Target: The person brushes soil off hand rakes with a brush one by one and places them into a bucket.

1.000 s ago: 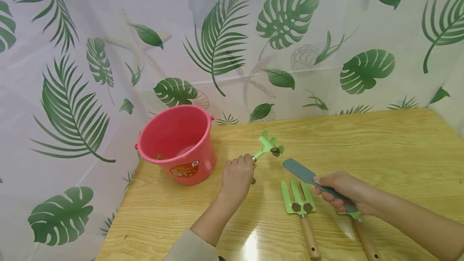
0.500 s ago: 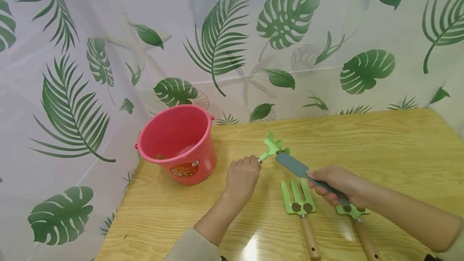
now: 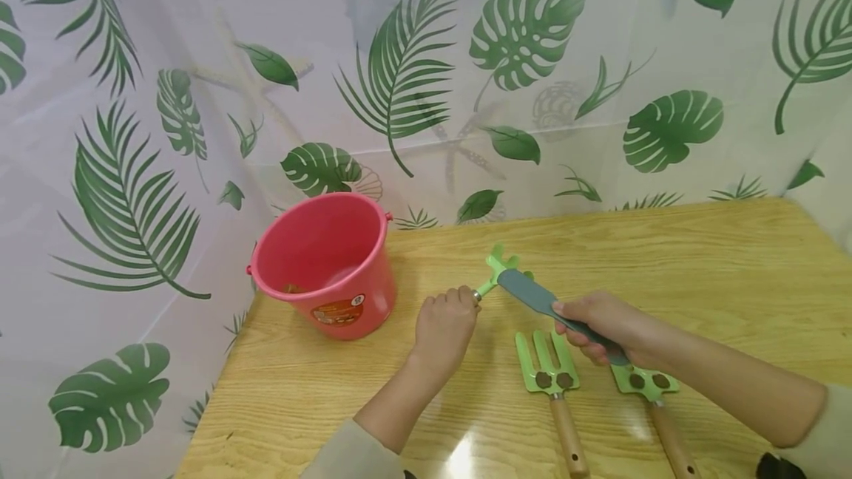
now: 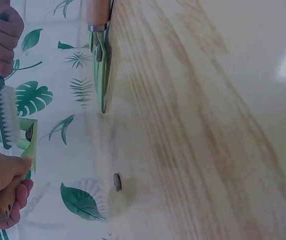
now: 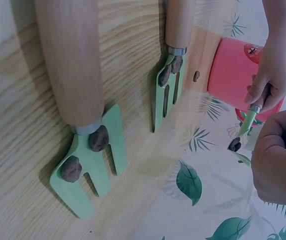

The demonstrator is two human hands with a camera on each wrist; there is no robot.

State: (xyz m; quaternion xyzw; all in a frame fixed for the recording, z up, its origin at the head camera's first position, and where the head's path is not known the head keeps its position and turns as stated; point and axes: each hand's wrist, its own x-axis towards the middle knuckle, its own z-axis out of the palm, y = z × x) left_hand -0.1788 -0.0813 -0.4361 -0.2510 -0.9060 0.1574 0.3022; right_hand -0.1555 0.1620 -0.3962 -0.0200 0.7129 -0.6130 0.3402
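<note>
My left hand grips the wooden handle of a small green hand rake, held up above the table. A brown clump clings to the rake's tines in the right wrist view. My right hand holds a grey-blue brush by its handle. Its white bristles face the rake in the left wrist view, and the brush's back covers part of the rake's head in the head view. Two green hand forks with wooden handles, a left fork and a right fork, lie below, each with brown clumps on it.
A pink bucket stands at the table's left, with a little brown matter inside. One loose brown clump lies on the wooden table. Behind rises a white leaf-printed sheet.
My right hand has moved left, bringing the brush from beside the rake onto its head. The left hand has shifted slightly right with the rake.
</note>
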